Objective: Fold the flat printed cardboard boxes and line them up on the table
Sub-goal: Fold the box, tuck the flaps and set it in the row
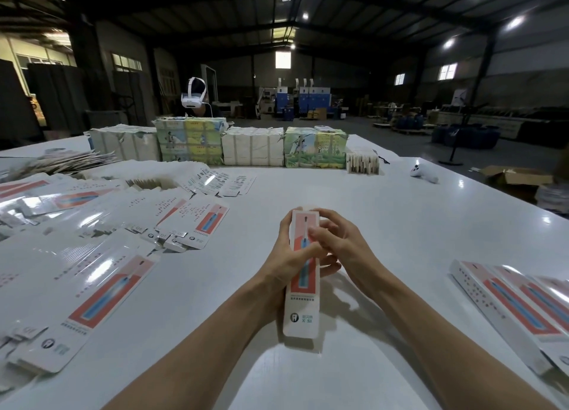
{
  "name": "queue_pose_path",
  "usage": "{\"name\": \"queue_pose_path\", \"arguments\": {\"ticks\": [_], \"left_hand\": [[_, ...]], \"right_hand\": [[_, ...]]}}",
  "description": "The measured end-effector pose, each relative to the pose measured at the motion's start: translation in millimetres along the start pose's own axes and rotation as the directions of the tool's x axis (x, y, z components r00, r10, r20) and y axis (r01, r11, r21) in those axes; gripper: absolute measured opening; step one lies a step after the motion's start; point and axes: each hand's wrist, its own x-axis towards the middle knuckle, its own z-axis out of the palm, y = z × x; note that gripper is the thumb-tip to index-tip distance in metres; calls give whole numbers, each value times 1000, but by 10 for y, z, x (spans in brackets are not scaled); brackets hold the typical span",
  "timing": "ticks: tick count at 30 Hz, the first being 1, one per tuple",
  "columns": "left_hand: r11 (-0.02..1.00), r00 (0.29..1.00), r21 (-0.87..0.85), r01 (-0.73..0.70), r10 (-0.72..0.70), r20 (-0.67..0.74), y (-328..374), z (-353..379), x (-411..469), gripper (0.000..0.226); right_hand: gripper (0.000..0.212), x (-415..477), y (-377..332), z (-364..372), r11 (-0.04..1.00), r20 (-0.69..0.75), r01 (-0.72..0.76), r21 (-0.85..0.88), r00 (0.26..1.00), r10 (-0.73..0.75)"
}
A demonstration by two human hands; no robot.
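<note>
Box [300,311] is dead centre of the frame, long way pointing away from me, printed face up. Its near end is down by the table [400,218]; resting or just clear, I can't tell. My left hand [291,255] is wrapped round the left edge with the thumb laid across the face, and that's my clamp. My right hand [343,243] has its fingers curled onto the upper right side, forefinger tip on the face near the top. The far end sits behind those fingers, so I can't see whether that flap is tucked.

By my reckoning this is the squaring-and-closing step. The left hand should hold firm but not crush, because pressing the face in would collapse the tube back flat. The right does the fine work: side flaps in first, then the tuck flap bent along its score and slid home, not forced. The card is glossy, so I expect it to slip, and I'd pinch on the edges rather than the shiny face.

Once both ends are shut, it belongs with the row [517,302] at lower right, laid parallel and snug against its neighbour. The blanks [101,286] are fanned out across the left of the frame, near enough for the left hand to take the next one.
</note>
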Motion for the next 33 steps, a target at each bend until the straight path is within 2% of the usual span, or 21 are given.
{"name": "queue_pose_path", "arguments": {"ticks": [3, 8, 10, 13, 14, 18, 21, 26, 30, 33], "left_hand": [[999, 998, 15, 46, -46, 38, -16, -23, -26, 96], [995, 995, 52, 89, -91, 41, -10, -19, -41, 96], [992, 992, 42, 116, -118, 49, 8, -26, -31, 96], [984, 982, 118, 131, -145, 118, 33, -25, -32, 97], [983, 978, 128, 131, -149, 146, 31, -16, -35, 95], [981, 970, 136, 141, -165, 181, 4, -35, -51, 90], [977, 965, 146, 156, -183, 189, -7, -73, -51, 86], [973, 961, 154, 170, -198, 191, -7, -76, -43, 85], [966, 969, 202, 160, -193, 154, 22, -36, -51, 82], [966, 962, 202, 162, -200, 184, 29, -27, -70, 73]], "right_hand": [[26, 11, 22, -23, 999, 14, -24, 29, 1000, 23], [24, 27, 70, -36, 999, 22, -39, 28, 999, 39], [25, 49, 78, -28, 999, -52, -27, 34, 998, 29], [26, 103, 96, -73, 1000, -296, -20, 7, 955, 21], [26, 121, 110, -106, 1000, -337, -27, 10, 941, 29], [22, 107, 160, -176, 999, -265, -26, 27, 964, 32], [18, 94, 143, -179, 1000, -242, 23, 7, 970, -21], [23, 90, 106, -199, 997, -197, 71, -44, 977, -78], [24, 85, 43, -215, 991, -135, -5, 137, 991, 23], [23, 96, 29, -231, 969, -136, -70, 235, 985, 104]]}}
